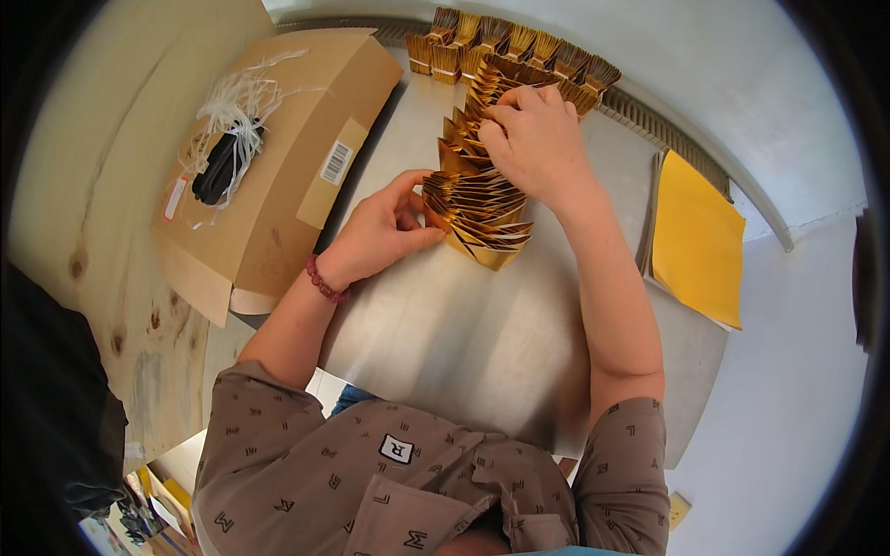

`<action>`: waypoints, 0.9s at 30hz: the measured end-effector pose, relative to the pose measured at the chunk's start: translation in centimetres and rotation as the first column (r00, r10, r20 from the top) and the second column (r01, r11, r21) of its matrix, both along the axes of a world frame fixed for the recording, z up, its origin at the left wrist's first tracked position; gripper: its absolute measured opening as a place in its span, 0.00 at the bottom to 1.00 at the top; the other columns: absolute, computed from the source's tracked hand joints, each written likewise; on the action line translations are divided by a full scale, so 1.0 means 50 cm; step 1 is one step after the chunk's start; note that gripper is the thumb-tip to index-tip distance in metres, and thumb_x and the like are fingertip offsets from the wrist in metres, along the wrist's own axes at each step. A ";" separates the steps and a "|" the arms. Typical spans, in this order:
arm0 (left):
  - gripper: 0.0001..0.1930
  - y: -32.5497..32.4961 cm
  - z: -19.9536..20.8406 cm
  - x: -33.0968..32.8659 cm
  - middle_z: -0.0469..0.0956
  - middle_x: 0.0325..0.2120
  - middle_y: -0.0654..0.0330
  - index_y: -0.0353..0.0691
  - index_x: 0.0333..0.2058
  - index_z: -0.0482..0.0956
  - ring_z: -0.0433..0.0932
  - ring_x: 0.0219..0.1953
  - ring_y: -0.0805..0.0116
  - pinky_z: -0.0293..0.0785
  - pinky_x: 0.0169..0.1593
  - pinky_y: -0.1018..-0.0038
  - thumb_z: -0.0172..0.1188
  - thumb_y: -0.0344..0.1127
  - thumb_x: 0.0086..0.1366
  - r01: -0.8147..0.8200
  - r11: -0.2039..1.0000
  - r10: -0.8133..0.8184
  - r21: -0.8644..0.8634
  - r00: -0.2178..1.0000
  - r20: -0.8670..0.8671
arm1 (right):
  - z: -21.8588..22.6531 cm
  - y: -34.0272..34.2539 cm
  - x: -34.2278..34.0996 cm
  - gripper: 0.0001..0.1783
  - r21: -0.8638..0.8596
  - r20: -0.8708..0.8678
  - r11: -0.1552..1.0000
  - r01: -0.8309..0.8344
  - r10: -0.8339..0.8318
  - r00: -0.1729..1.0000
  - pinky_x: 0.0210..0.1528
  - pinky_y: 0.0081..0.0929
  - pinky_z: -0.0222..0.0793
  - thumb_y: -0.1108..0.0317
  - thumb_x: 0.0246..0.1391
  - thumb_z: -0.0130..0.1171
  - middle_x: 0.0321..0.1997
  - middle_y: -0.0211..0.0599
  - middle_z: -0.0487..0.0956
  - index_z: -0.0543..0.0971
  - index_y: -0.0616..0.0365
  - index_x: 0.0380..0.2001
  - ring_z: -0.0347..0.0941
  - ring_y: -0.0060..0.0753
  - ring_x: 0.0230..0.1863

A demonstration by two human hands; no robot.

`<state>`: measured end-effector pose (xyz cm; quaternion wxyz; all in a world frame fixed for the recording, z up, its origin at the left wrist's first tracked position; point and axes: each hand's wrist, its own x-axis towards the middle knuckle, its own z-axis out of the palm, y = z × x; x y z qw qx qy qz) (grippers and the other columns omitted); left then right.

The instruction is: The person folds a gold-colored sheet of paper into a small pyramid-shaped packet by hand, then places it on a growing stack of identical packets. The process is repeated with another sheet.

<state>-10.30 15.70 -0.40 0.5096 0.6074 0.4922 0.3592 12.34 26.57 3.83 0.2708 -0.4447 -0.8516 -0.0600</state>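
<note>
A long row of gold folded paper pieces [475,208], packed edge to edge like an accordion, runs away from me across the metal table. My left hand [387,227] grips the near, tightly packed end from its left side, thumb and fingers curved against it. Over the looser far part, my right hand [538,139] has its fingers closed on the gold pieces. Its fingertips are partly hidden, so how many pieces it pinches does not show. Behind the row stand several banded bundles [445,63] of similar brown-gold folded pieces.
At the left is a cardboard box [301,167], with white plastic strips [236,107] and a black bundle [218,167] on top. Yellow sheets [697,241] lie at the right of the metal table [417,343]. A ridged grey strip [672,125] follows its far edge.
</note>
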 end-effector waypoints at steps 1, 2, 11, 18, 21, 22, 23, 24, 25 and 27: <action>0.35 0.000 0.001 0.000 0.82 0.37 0.67 0.43 0.66 0.69 0.73 0.31 0.84 0.72 0.38 0.83 0.73 0.30 0.61 -0.001 1.000 0.001 -0.003 1.000 -0.005 | 0.001 -0.002 -0.001 0.21 0.026 -0.008 1.000 -0.004 0.005 1.000 0.60 0.43 0.66 0.54 0.62 0.52 0.45 0.38 0.82 0.89 0.57 0.36 0.71 0.45 0.53; 0.35 -0.001 0.002 0.000 0.82 0.37 0.67 0.43 0.66 0.69 0.72 0.31 0.84 0.72 0.38 0.83 0.73 0.30 0.61 -0.003 1.000 0.003 -0.005 1.000 -0.009 | 0.002 -0.004 -0.002 0.21 0.015 -0.002 1.000 -0.005 0.005 1.000 0.60 0.43 0.65 0.54 0.62 0.52 0.44 0.38 0.82 0.89 0.57 0.36 0.71 0.45 0.52; 0.35 -0.001 0.000 0.001 0.82 0.38 0.68 0.43 0.67 0.68 0.71 0.30 0.85 0.72 0.37 0.83 0.72 0.29 0.62 0.007 1.000 -0.006 -0.016 0.999 0.045 | 0.009 -0.009 -0.005 0.20 -0.028 -0.013 1.000 -0.013 0.013 1.000 0.57 0.43 0.63 0.55 0.60 0.52 0.38 0.40 0.84 0.88 0.58 0.34 0.73 0.44 0.48; 0.36 -0.001 0.011 -0.001 0.78 0.44 0.65 0.40 0.68 0.65 0.77 0.39 0.80 0.76 0.42 0.81 0.70 0.22 0.63 0.032 0.997 -0.033 -0.065 0.999 -0.009 | 0.006 -0.009 -0.004 0.19 -0.086 -0.003 0.996 -0.026 0.026 1.000 0.55 0.42 0.62 0.56 0.59 0.53 0.37 0.39 0.86 0.87 0.58 0.34 0.74 0.43 0.47; 0.36 -0.001 0.012 0.000 0.78 0.44 0.65 0.40 0.68 0.66 0.76 0.39 0.81 0.76 0.42 0.82 0.70 0.23 0.63 0.037 0.998 -0.037 -0.058 0.999 -0.003 | 0.004 -0.009 -0.003 0.19 -0.054 -0.009 0.998 -0.030 0.030 1.000 0.55 0.43 0.62 0.56 0.59 0.52 0.37 0.39 0.85 0.87 0.57 0.35 0.74 0.43 0.47; 0.35 -0.001 0.011 0.001 0.79 0.44 0.65 0.40 0.68 0.66 0.76 0.39 0.81 0.76 0.42 0.82 0.70 0.23 0.63 0.033 0.998 -0.033 -0.058 0.999 0.002 | 0.003 -0.009 -0.003 0.19 -0.035 -0.013 0.999 -0.031 0.030 0.999 0.55 0.43 0.62 0.56 0.59 0.52 0.37 0.39 0.85 0.87 0.57 0.36 0.74 0.43 0.47; 0.35 -0.001 0.011 0.001 0.79 0.44 0.66 0.40 0.67 0.67 0.76 0.39 0.81 0.76 0.42 0.82 0.70 0.23 0.63 0.027 0.997 -0.027 -0.067 1.000 -0.004 | 0.002 -0.009 -0.003 0.19 -0.042 -0.006 0.999 -0.025 0.025 1.000 0.56 0.43 0.62 0.56 0.59 0.52 0.37 0.40 0.85 0.88 0.56 0.36 0.74 0.43 0.47; 0.35 -0.001 0.011 0.000 0.79 0.44 0.66 0.40 0.67 0.67 0.76 0.39 0.81 0.76 0.42 0.82 0.70 0.23 0.63 0.031 0.998 -0.031 -0.062 1.000 0.003 | 0.002 -0.009 -0.002 0.19 -0.048 0.002 0.999 -0.019 0.019 1.000 0.56 0.43 0.62 0.56 0.59 0.52 0.38 0.40 0.85 0.88 0.56 0.37 0.74 0.43 0.47; 0.35 -0.001 0.010 0.000 0.79 0.44 0.66 0.40 0.67 0.67 0.76 0.39 0.81 0.76 0.42 0.82 0.70 0.23 0.63 0.032 0.997 -0.032 -0.065 0.999 -0.001 | 0.001 -0.009 -0.002 0.19 -0.052 0.010 0.999 -0.012 0.012 1.000 0.56 0.43 0.62 0.56 0.59 0.52 0.38 0.40 0.84 0.88 0.55 0.37 0.73 0.43 0.47; 0.35 -0.001 0.008 0.001 0.80 0.42 0.67 0.41 0.67 0.68 0.74 0.36 0.83 0.74 0.41 0.83 0.71 0.25 0.63 0.026 0.998 -0.026 -0.054 1.000 0.012 | 0.001 -0.009 -0.002 0.19 -0.058 0.005 0.998 -0.012 0.012 1.000 0.56 0.44 0.62 0.56 0.60 0.52 0.38 0.41 0.84 0.88 0.55 0.37 0.73 0.43 0.48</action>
